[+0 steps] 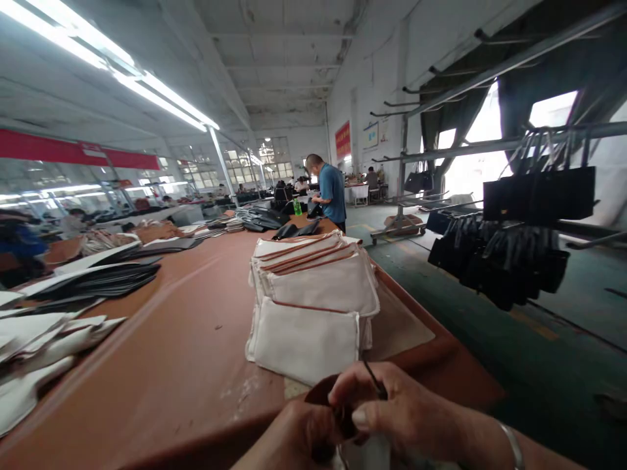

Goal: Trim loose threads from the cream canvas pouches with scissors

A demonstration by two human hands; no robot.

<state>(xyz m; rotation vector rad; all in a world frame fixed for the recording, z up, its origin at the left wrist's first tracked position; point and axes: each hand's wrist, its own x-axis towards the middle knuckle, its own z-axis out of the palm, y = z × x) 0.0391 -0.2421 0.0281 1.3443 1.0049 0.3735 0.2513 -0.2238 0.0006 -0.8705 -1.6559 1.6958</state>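
Head view: small dark-brown leather piece [327, 396]

Bright workshop, wide-angle warp

We see long white fluorescent ceiling tubes [161, 98] glaring at upper left, curtained windows [490, 124] blown out at right, edges bending outward, and the hands at the bottom of the frame softly blurred.
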